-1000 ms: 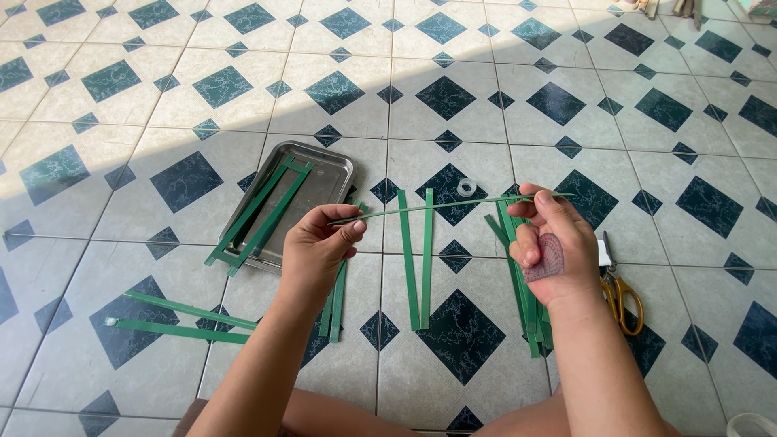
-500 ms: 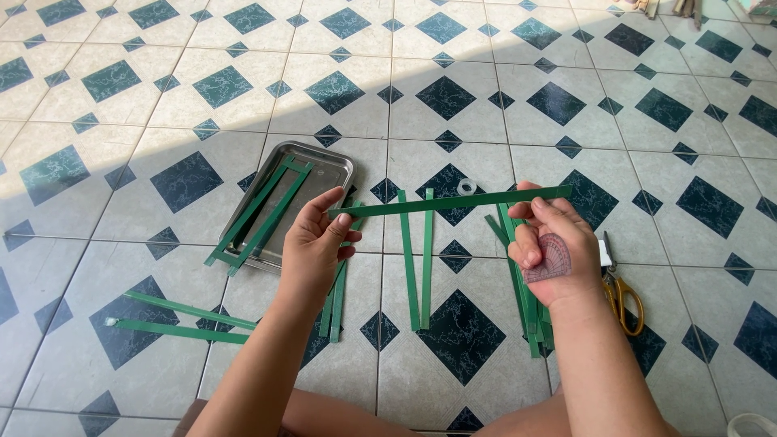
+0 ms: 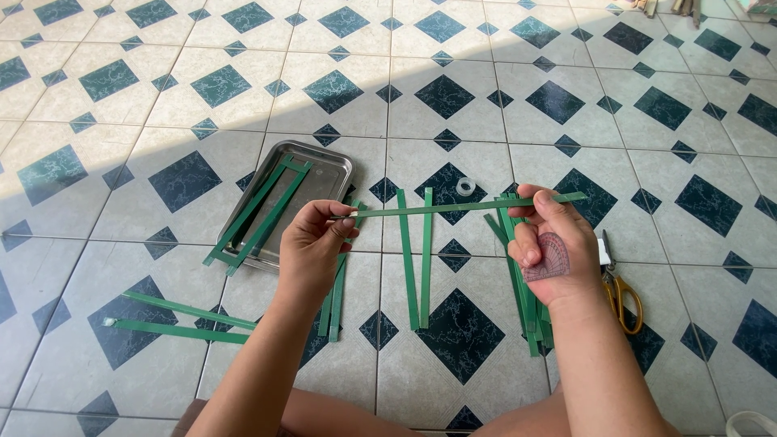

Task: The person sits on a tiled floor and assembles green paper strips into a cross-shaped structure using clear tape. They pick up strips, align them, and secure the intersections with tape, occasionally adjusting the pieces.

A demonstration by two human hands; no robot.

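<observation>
The left hand (image 3: pixel 317 243) and right hand (image 3: pixel 550 243) were closed on the ends of a green strip (image 3: pixel 461 208) held level above the floor, where it could be creased if overtightened.

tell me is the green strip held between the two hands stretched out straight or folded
Straight. The green strip runs level from the left hand to the right hand, each pinching it near one end, with no bend or crease visible along it.

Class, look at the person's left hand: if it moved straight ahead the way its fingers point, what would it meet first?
Probably the right hand. The left hand has its fingers aimed rightward along the green strip held between both hands; heights look similar, though depth is uncertain.
</observation>
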